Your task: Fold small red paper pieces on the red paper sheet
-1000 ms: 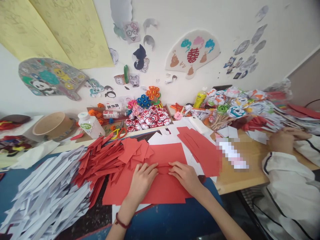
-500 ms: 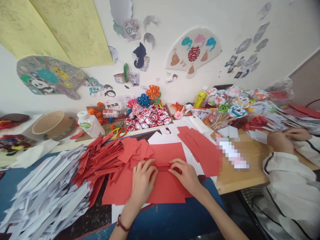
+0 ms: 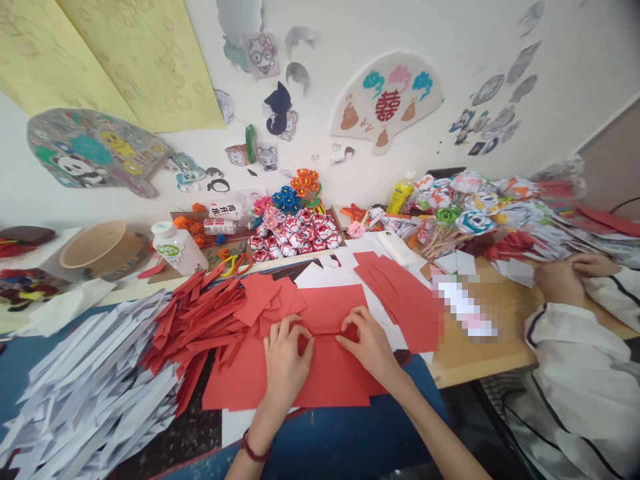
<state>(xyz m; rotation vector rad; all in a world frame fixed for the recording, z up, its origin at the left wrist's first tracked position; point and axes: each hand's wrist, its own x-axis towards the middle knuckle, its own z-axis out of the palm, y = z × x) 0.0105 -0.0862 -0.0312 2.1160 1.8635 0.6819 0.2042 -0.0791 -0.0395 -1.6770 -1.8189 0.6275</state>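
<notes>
Between my hands lies a narrow folded strip of red paper, resting on larger red sheets. My left hand pinches the strip's left end with thumb and fingertips. At its right end, the thumb and fingers of my right hand close on the strip. Folded red paper pieces are heaped left of my left hand, with flat red pieces on top. More red sheets lie to the right over white paper.
Folded white strips spread across the left. Behind stand a white bottle, scissors and red-white paper flowers. A white phone-like object lies behind the red sheets. At right, another person's hands rest near paper flowers.
My left thumb and fingertips have drawn together at the strip's left end. My right fingers have curled and shifted slightly. The folded strip stays in nearly the same place.
</notes>
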